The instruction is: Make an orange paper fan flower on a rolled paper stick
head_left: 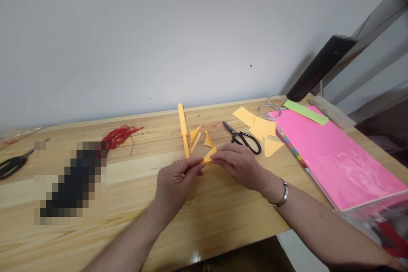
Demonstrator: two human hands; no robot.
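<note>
Between both hands is a small folded piece of orange paper. My left hand pinches its left end between thumb and fingers. On its right end, the fingertips of my right hand are closed; a metal bangle circles that wrist. Just beyond lie a rolled orange paper tube and several folded orange strips. Black-handled scissors rest past my right hand, beside cut orange paper pieces.
A pink paper pack with a green strip on it lies at the right. Clear tape rings and a black cylinder are near the wall. Red threads, a blurred-out dark object and other scissors are left.
</note>
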